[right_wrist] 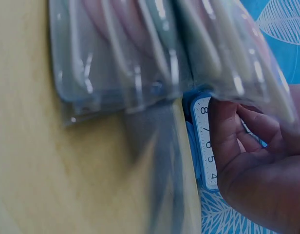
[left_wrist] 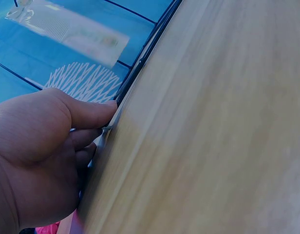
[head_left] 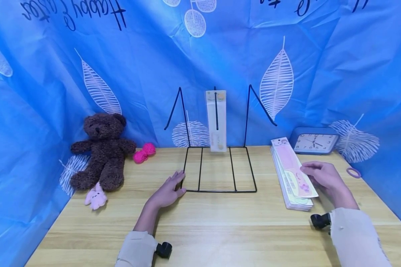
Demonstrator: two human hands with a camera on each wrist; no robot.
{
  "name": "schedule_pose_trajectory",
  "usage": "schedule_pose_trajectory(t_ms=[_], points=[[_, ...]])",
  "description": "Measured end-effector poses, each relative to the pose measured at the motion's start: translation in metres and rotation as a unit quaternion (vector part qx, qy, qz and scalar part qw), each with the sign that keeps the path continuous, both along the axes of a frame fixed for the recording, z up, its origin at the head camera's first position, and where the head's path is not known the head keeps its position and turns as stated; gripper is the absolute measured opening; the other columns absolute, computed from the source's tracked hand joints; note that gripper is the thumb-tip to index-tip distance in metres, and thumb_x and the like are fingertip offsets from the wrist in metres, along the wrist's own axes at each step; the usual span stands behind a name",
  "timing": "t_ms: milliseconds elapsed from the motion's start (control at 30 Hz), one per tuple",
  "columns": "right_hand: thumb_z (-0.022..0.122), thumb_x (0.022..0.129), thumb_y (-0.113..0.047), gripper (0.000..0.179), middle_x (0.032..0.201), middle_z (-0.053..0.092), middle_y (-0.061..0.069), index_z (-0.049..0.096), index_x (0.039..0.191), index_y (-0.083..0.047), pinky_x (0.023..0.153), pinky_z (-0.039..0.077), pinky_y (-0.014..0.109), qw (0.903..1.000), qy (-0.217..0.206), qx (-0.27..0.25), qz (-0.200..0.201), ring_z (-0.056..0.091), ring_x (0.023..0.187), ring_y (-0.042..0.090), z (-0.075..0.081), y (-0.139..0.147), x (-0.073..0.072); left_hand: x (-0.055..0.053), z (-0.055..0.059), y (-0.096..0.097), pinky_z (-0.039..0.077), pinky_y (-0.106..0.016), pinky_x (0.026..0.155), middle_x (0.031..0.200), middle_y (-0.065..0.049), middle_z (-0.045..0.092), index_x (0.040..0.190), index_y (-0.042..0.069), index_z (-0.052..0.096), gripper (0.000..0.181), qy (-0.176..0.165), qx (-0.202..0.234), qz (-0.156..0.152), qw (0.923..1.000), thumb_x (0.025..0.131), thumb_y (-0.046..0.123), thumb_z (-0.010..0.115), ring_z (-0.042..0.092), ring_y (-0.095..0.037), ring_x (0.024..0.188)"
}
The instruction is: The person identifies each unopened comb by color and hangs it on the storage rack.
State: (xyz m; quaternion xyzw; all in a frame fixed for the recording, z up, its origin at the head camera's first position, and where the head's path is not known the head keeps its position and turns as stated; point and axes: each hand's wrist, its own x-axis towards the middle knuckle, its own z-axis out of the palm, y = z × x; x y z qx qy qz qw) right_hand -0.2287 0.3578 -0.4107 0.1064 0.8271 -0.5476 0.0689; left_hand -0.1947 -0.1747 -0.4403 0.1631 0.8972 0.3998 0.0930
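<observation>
My left hand (head_left: 168, 191) rests at the near left corner of a black wire display rack (head_left: 217, 191). Its fingers lie along the side bar, and the thumb (left_wrist: 94, 114) touches the wire in the left wrist view. From the rack's middle prong hangs a slim, pale packet (head_left: 221, 122) in clear plastic. On the right, my right hand (head_left: 325, 178) pinches the edge of a long pink packet (head_left: 292, 167), the top one of a stack. Below it lie several similar plastic-wrapped packets (head_left: 292, 204), their layered ends close up in the right wrist view.
A blue clock (head_left: 314, 141) stands behind the stack, and a purple ring (head_left: 353, 172) lies by the right table edge. At left sit a brown teddy bear (head_left: 105, 152), a small pink toy (head_left: 96, 196) and a bright pink bundle (head_left: 144, 152). Blue cloth (head_left: 147, 92) hangs behind the table.
</observation>
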Motion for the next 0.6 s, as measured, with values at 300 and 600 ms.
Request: schedule_pose_trajectory(t_ms=[300, 600], points=[[0.067, 0.1, -0.023, 0.056, 0.093, 0.067, -0.013, 0.05, 0.141, 0.011, 0.073, 0.059, 0.027, 0.9988, 0.042, 0.022, -0.009, 0.064, 0.083, 0.002, 0.006, -0.002, 0.003, 0.001, 0.0, 0.0, 0.004, -0.053, 0.124, 0.163, -0.023, 0.023, 0.153, -0.009, 0.033, 0.058, 0.008, 0.001, 0.001, 1.0, 0.103, 0.007, 0.057, 0.01, -0.039, 0.153], [0.069, 0.098, -0.029, 0.056, 0.085, 0.068, -0.024, 0.054, 0.141, 0.004, 0.067, 0.059, 0.029, 0.9947, 0.089, 0.027, -0.043, 0.066, 0.079, 0.005, 0.018, -0.01, 0.007, 0.001, -0.001, 0.0, 0.003, -0.051, 0.124, 0.164, -0.021, 0.023, 0.154, -0.008, 0.032, 0.059, 0.004, -0.001, 0.0, 1.0, 0.103, 0.008, 0.058, 0.01, -0.036, 0.154]])
